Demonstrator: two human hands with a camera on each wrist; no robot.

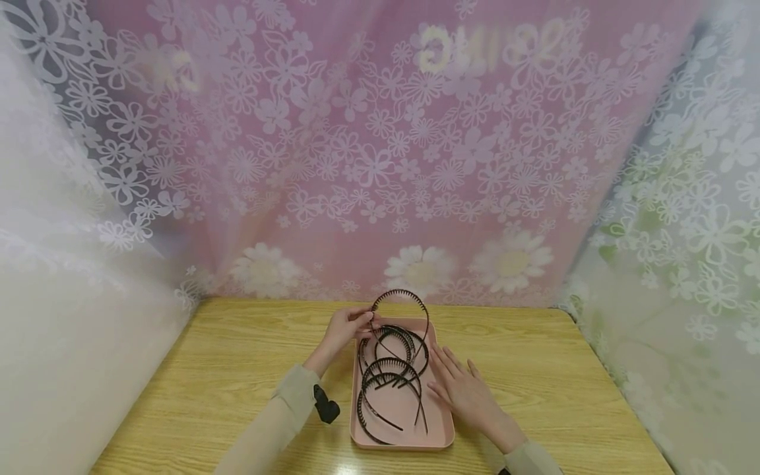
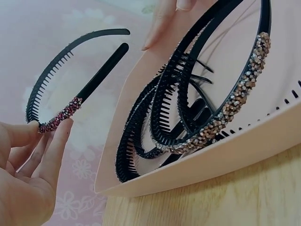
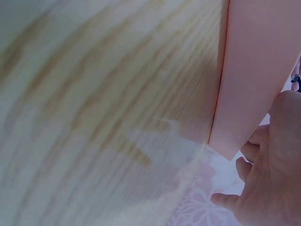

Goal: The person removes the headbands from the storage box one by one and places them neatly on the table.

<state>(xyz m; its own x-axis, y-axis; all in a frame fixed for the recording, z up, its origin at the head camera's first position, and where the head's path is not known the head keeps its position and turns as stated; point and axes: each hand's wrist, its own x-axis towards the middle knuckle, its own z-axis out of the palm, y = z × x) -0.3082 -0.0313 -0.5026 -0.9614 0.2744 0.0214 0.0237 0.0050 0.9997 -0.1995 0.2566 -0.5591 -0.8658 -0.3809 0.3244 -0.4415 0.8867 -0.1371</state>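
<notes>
My left hand [image 1: 343,331] pinches a black toothed headband [image 1: 400,291] and holds it up over the far end of a pink tray [image 1: 438,425]. In the left wrist view, thumb and fingers of the left hand [image 2: 33,174] grip its band at a patch of pinkish-red beads [image 2: 66,113]. Several more black headbands overlap inside the tray; one of them shows copper-coloured beads [image 2: 244,84]. With fingers extended, my right hand [image 1: 469,396] lies at the tray's right side; whether it touches the wall cannot be told.
Beneath the tray is a wood-grain table [image 1: 528,369]. A pink flowered curtain [image 1: 380,165] hangs behind its far edge, with pale flowered curtains at the left and right [image 1: 700,231]. A black strap end [image 1: 326,404] sits at the left cuff.
</notes>
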